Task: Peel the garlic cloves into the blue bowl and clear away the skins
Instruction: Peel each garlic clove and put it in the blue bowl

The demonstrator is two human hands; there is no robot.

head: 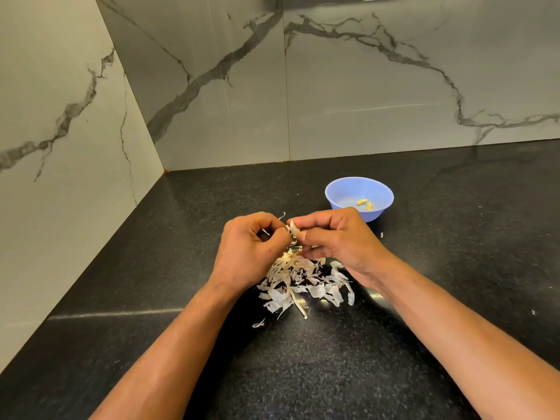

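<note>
A pale garlic clove (293, 229) is pinched between the fingertips of my left hand (251, 250) and my right hand (336, 241), just above the counter. Both hands have their fingers curled round it. Under and in front of the hands lies a heap of white papery garlic skins (303, 286). The blue bowl (342, 192) stands behind my right hand, to the right, with two peeled yellowish cloves (364, 204) in its bottom.
The black speckled counter (454, 268) meets marble-patterned walls (212, 101) at the back and on the left. A small skin scrap (381, 235) lies right of my right hand, another scrap (259, 323) near the heap's front.
</note>
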